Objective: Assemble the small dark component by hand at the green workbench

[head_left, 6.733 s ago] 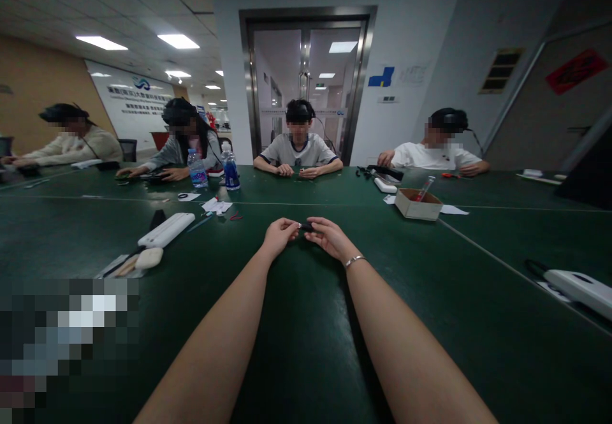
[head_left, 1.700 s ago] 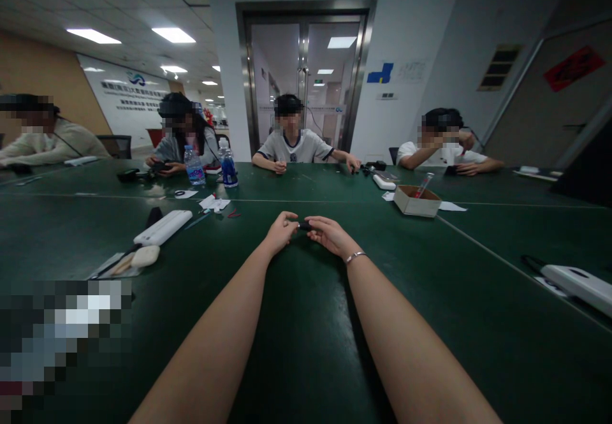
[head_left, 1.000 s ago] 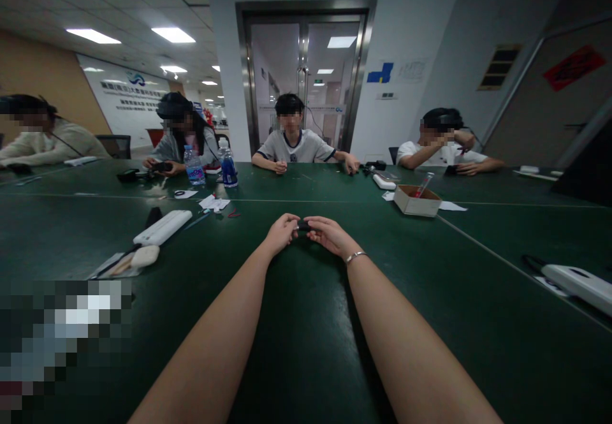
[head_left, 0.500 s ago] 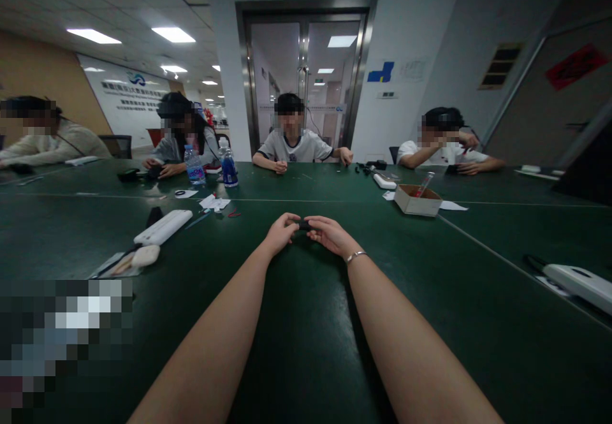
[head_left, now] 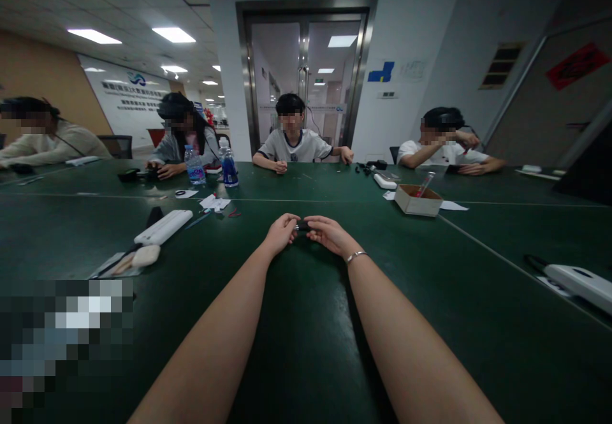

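Between my two hands, above the green table (head_left: 306, 322), is a small black tube (head_left: 303, 226) with a silvery band near its left end. My left hand (head_left: 281, 233) pinches that left end between thumb and fingers. The right end sits in the fingertips of my right hand (head_left: 331, 234), which wears a silver bracelet (head_left: 356, 256) at the wrist. Fingers cover both ends of the tube, so its exact kind cannot be made out.
To the left lie a white power bank-like box (head_left: 165, 227) and a pale rounded item (head_left: 146, 256). Paper scraps (head_left: 214, 203) and two bottles (head_left: 229, 168) stand farther off. A cardboard box (head_left: 417, 202) is at right. Several people sit around the table.
A silvery section now shows at the left part of the black tube, where only black showed before. My hands have stayed almost in place.
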Demonstrator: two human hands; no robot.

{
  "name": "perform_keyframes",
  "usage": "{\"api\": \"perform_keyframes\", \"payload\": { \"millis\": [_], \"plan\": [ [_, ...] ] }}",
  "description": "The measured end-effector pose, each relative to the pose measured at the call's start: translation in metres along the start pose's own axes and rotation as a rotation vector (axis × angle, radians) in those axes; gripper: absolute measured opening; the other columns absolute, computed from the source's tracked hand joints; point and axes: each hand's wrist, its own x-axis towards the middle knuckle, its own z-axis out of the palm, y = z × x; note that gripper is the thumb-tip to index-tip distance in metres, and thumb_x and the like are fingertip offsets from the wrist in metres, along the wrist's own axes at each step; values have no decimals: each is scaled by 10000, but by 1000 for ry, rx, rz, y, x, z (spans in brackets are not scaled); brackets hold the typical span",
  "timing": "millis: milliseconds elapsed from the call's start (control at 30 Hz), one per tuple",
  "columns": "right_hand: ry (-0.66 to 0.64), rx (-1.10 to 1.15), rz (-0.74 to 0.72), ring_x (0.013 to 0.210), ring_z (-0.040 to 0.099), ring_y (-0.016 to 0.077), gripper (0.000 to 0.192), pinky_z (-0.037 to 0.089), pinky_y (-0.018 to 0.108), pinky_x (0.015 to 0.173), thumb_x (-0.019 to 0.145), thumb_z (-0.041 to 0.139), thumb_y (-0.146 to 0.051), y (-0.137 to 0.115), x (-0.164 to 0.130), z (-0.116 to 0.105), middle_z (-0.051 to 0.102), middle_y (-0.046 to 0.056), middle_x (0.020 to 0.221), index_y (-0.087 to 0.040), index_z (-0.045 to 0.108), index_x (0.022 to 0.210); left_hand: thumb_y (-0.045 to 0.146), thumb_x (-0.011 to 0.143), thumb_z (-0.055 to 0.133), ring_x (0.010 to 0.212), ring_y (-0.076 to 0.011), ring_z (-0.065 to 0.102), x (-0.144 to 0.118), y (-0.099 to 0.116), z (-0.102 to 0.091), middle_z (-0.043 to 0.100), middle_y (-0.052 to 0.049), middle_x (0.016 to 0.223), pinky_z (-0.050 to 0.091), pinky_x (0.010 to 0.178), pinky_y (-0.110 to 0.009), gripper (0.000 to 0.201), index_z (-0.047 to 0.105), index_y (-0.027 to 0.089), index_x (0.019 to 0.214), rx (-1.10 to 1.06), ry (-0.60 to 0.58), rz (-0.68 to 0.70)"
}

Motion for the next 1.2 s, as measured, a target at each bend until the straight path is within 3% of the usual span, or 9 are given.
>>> {"api": "perform_keyframes", "payload": {
  "millis": [200,367,567,733,800,933,1067,1133,1200],
  "plan": [
    [-4,-9,8,594,635,105,201,533,184,555,764,567,8,0,0,4,656,62,767,-117,633,907,331,864,414,405,-76,408,-1,1,-2,447,47,492,300,391,-170,276,593,151,973,75,-20,22],
    [-9,-71,7,529,611,94,63,501,161,475,807,588,-76,1,2,5,631,52,705,-101,616,857,293,847,442,391,-67,394,0,-1,-1,452,54,483,301,417,-169,231,588,154,960,60,-12,26],
    [-70,-84,-15,631,647,103,289,547,184,599,703,648,14,2,2,3,623,5,746,-141,588,940,224,835,418,417,-84,416,3,-7,-1,447,58,462,309,441,-177,205,568,152,956,78,10,51],
    [-54,-198,21,495,595,92,90,511,169,458,845,582,-179,2,4,6,602,25,650,-120,561,910,167,824,390,412,-81,406,2,-3,0,426,67,450,312,452,-180,205,552,144,947,47,18,56],
    [-64,-210,11,483,585,88,109,500,165,436,833,589,-153,1,4,7,595,16,651,-125,558,933,158,822,382,408,-81,400,0,0,0,420,69,445,306,449,-179,205,548,142,942,34,16,51],
    [-119,-133,-15,586,635,103,326,544,186,531,737,657,-46,0,2,6,614,8,760,-159,532,1016,156,819,385,411,-82,398,-2,3,0,423,68,450,302,446,-180,198,542,146,939,16,14,34],
    [-63,-224,28,483,595,103,108,503,178,431,862,567,-208,1,4,7,592,19,642,-132,529,929,157,812,393,403,-82,392,-1,2,0,414,70,446,289,443,-183,193,545,143,932,20,9,39],
    [-76,-255,20,440,565,90,92,475,168,388,860,562,-191,1,4,8,576,4,623,-133,533,924,142,808,383,412,-83,397,-1,0,-1,416,67,456,294,449,-185,206,546,142,934,41,12,48],
    [-115,-210,2,476,582,83,200,507,174,442,796,617,-107,1,3,7,581,-15,670,-151,526,969,135,808,374,427,-86,408,0,-1,-1,424,64,472,307,459,-188,219,547,148,941,56,12,54]
  ]
}}
